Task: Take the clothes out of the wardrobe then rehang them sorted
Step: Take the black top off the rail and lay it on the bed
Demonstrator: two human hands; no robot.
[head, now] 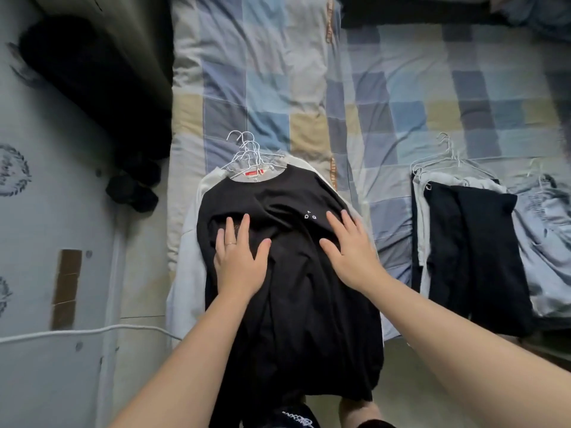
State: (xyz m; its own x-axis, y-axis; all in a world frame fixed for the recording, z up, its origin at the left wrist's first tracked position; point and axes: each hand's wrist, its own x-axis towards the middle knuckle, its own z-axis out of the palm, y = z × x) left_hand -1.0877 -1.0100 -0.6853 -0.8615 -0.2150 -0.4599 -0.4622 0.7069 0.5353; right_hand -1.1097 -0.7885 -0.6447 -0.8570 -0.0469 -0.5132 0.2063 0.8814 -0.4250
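A black t-shirt (293, 304) with a red neck label lies on top of a pile of clothes on the bed's near edge, still on a hanger. Under it shows a white garment (185, 264). Several white wire hanger hooks (247, 149) stick out at the pile's top. My left hand (239, 257) lies flat on the shirt's left chest, fingers straight. My right hand (350, 251) presses flat on the shirt's right side, just below its small white print. A second pile (472, 248) of dark and pale blue clothes on hangers lies to the right.
The bed carries a checked blue, grey and beige cover (401, 103). Left of it runs a pale floor with a white cable (77, 332), a brown strip (66, 288) and dark bundles (133, 189) beside a dark cabinet.
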